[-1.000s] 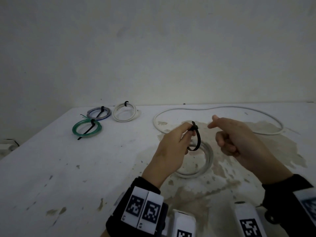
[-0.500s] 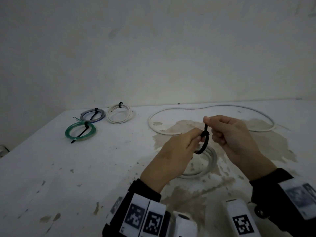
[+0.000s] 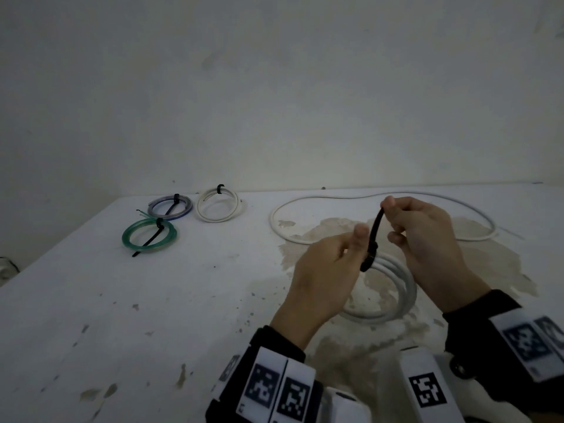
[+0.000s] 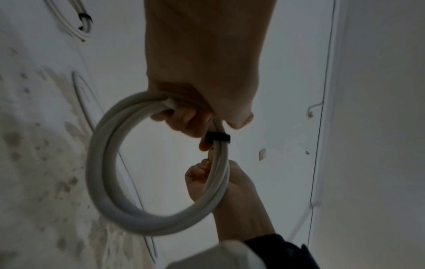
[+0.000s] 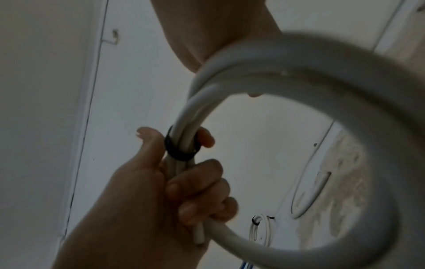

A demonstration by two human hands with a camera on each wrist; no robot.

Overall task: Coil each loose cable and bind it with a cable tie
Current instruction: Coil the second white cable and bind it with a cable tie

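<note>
My left hand (image 3: 329,276) grips the white cable coil (image 3: 407,288) above the table, its fingers curled round the strands (image 5: 184,182). A black cable tie (image 3: 373,239) loops round the coil next to those fingers; in the right wrist view the cable tie (image 5: 181,151) sits snug around the strands of the coil (image 5: 345,87). My right hand (image 3: 427,236) pinches the tie's tail, which runs up and to the right from the coil. In the left wrist view the tie (image 4: 218,136) crosses the coil (image 4: 101,163) between both hands. A long loose white cable (image 3: 335,198) lies in a wide loop at the back.
Three tied coils lie at the back left: a green one (image 3: 149,236), a blue-grey one (image 3: 170,206) and a white one (image 3: 218,206). The white table (image 3: 122,315) is stained brown under my hands. A bare wall stands right behind it.
My right hand closed on the tie's tail and drew it up and to the right. The tie's wide loop has shrunk close round the coil. The left hand kept its hold.
</note>
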